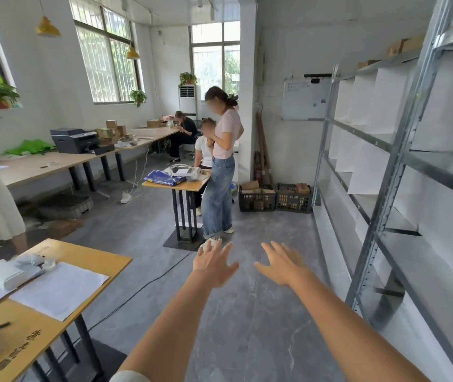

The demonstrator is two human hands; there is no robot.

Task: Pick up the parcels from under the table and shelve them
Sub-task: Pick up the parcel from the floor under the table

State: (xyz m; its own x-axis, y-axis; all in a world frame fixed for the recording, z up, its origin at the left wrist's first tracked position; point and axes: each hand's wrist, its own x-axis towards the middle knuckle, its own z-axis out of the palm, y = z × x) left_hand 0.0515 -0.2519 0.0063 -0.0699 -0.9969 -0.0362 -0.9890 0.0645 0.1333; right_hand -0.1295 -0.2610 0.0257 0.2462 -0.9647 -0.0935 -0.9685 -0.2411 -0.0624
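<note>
No parcel is in either hand, and none shows under the near table point(101, 261); the space beneath it is mostly out of sight, so I cannot tell whether parcels lie there. The only likely parcels in view are small cardboard boxes: some packed in two black crates point(275, 199) on the floor against the far end of the metal shelving point(385, 210), and a few more on that shelving's top levels.

The left hand point(214, 264) and the right hand point(282, 264) both reach forward over bare floor, palms down, fingers spread and slack, gripping nothing. They sit close together but apart, between the near table and the shelving. Held out empty like this, they read as hands readying to reach, or balancing the body, rather than carrying.

The shelving's lower and middle levels are bare, backed with white sheets, which leaves plenty of room for what the task asks. My guess is that the task is at or near its start.

Farther from the shelving, a small desk point(175, 186) holds a blue bag, with a standing person point(221, 161) just beside it. A long bench with a printer point(76, 140) runs under the windows.
</note>
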